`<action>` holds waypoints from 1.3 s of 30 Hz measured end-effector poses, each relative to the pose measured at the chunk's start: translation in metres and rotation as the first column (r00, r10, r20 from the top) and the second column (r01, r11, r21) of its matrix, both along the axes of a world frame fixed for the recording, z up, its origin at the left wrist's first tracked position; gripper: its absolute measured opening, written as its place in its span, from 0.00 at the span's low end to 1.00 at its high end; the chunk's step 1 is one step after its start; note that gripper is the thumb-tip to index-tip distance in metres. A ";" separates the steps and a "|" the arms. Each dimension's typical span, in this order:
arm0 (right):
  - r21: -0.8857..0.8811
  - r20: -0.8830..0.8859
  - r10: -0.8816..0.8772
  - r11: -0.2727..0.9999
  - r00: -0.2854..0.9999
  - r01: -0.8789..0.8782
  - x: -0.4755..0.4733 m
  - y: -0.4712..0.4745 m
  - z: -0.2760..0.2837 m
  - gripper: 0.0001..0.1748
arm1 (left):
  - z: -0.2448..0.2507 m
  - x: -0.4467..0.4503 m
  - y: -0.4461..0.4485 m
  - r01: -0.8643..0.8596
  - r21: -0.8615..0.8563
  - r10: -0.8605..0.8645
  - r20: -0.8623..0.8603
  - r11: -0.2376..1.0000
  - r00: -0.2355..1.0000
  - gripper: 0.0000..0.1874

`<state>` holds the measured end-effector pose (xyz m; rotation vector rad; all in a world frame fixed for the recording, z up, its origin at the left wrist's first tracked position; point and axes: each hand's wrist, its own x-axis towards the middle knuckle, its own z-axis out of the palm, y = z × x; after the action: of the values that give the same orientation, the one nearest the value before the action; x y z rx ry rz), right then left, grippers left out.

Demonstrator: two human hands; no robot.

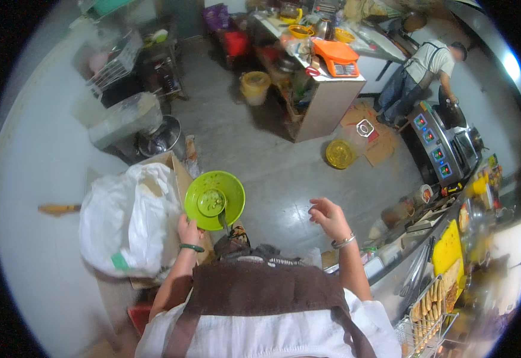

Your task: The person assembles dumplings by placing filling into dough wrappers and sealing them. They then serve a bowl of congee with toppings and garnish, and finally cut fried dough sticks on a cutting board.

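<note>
My left hand (190, 231) grips the near-left rim of a lime-green bowl (238, 192). Food scraps cling to the bowl's inside, and a metal spoon (223, 220) leans against its near wall. To the left, close beside this hand, is a cardboard box (177, 179) with a white plastic bag (144, 228) bulging out of it. My right hand (330, 218) hangs in the air over the floor with loosely curled fingers apart and nothing in them.
A co-worker (426, 71) bends over a cooking appliance (439, 147) at the far right. An orange scale (337, 58) tops the counter end (330, 112). On the floor are a yellow basin (340, 154), flattened cardboard (381, 150) and a bucket (255, 87). A wire rack (430, 326) holds breadsticks.
</note>
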<state>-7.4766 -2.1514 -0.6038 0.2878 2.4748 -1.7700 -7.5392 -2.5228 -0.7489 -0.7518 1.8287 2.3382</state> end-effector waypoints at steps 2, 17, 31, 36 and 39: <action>-0.013 0.030 -0.064 0.998 0.997 0.065 -0.054 0.003 -0.010 0.15 | 0.003 -0.068 0.006 -0.006 -0.012 0.006 0.011 1.000 1.000 0.12; 0.210 0.475 0.020 0.968 0.880 -0.135 -0.453 0.066 -0.141 0.18 | -0.008 -0.554 0.030 -0.080 0.100 0.087 -0.075 0.992 0.993 0.10; 0.312 0.275 0.107 0.930 0.955 -0.194 -0.825 0.051 -0.147 0.15 | 0.008 -1.014 -0.091 -0.463 0.039 0.465 -0.057 0.885 0.884 0.08; -0.103 0.538 -0.065 0.984 0.840 0.143 -0.858 0.031 -0.180 0.16 | 0.004 -1.194 -0.162 -0.728 0.083 0.732 -0.089 0.681 0.675 0.12; -0.108 0.714 0.045 0.993 0.698 0.046 -0.899 0.001 -0.182 0.16 | 0.008 -1.285 -0.203 -0.814 -0.048 0.814 -0.030 0.579 0.580 0.16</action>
<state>-8.3752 -2.1505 -0.7861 0.7967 1.7885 -1.4007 -8.8240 -2.7256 -0.7405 -1.9688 1.7631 2.7283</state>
